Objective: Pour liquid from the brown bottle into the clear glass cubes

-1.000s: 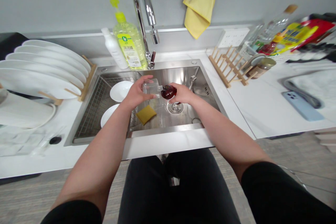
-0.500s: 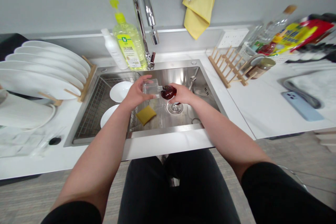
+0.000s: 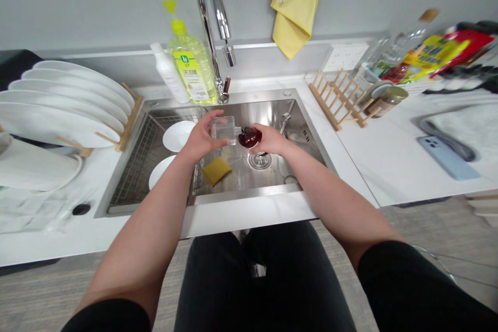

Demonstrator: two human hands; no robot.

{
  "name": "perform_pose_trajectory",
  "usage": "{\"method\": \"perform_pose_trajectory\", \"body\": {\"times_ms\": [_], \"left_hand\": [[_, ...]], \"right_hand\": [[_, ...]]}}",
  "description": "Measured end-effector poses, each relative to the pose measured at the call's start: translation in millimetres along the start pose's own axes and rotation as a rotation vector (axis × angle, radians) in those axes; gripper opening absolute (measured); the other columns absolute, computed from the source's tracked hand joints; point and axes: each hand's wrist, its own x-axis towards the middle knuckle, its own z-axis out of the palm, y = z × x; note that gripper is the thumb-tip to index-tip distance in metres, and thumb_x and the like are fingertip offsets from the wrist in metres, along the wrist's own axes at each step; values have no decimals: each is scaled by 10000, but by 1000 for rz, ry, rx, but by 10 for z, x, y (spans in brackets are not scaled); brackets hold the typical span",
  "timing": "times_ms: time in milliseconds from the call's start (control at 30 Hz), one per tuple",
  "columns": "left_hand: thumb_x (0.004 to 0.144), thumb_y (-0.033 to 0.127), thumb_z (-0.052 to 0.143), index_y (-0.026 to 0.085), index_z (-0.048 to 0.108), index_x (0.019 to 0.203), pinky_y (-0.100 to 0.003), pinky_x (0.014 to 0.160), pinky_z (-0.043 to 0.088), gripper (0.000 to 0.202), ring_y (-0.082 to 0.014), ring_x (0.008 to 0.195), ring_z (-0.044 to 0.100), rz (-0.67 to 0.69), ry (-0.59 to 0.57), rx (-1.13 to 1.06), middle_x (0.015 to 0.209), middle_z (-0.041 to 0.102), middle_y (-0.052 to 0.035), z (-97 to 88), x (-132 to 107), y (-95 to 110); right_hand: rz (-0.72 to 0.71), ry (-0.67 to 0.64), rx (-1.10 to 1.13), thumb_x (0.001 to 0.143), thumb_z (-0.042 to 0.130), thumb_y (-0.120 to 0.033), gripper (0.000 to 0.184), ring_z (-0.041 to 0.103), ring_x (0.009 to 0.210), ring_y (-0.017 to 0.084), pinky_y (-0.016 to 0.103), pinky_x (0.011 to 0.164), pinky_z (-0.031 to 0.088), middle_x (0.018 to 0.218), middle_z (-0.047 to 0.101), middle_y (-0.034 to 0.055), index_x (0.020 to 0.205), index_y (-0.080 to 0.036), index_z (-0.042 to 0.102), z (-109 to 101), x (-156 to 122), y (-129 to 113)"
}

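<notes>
Over the steel sink point(image 3: 303, 129) my left hand point(image 3: 202, 140) grips a clear glass bottle point(image 3: 223, 130) lying on its side, its neck pointing right. My right hand point(image 3: 270, 140) is closed on a dark red round stopper point(image 3: 249, 136) at the bottle's mouth. Both hands hover just above the drain point(image 3: 260, 160). A yellow sponge point(image 3: 216, 169) lies on the sink floor below my left hand. Two white bowls point(image 3: 178, 135) sit on a wire rack at the sink's left side.
The tap point(image 3: 212, 15) arches over the sink, with a yellow-green soap bottle point(image 3: 189, 59) and a white bottle point(image 3: 169, 72) behind. White plates point(image 3: 66, 101) stand in a rack at left. At right are an empty wooden rack point(image 3: 342, 98), jars, and a phone point(image 3: 445, 156).
</notes>
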Motion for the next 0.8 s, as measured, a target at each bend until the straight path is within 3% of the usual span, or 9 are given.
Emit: {"method": "perform_pose_trajectory", "body": {"times_ms": [600,800], "left_hand": [[552,339,1091,261,598,1460,-498,1098,598,1036,-286,1155,763,6,18,-53,1350,791,-99,25,9,61],[564,345,1087,247,625,1422,-513,1119,596,980,-318,1248,751,26,33,-22,1362,787,-114,24,2,80]], "right_hand": [[-13,21,38,588,1012,-183,735,812,1093,308,417,1017,605,1159,863,20,1290,-228,801,35,17,55],[-27,29,56,595,1007,-200,722,813,1070,302,426,1014,615,1141,861,11,1287,-241,806,39,17,72]]}}
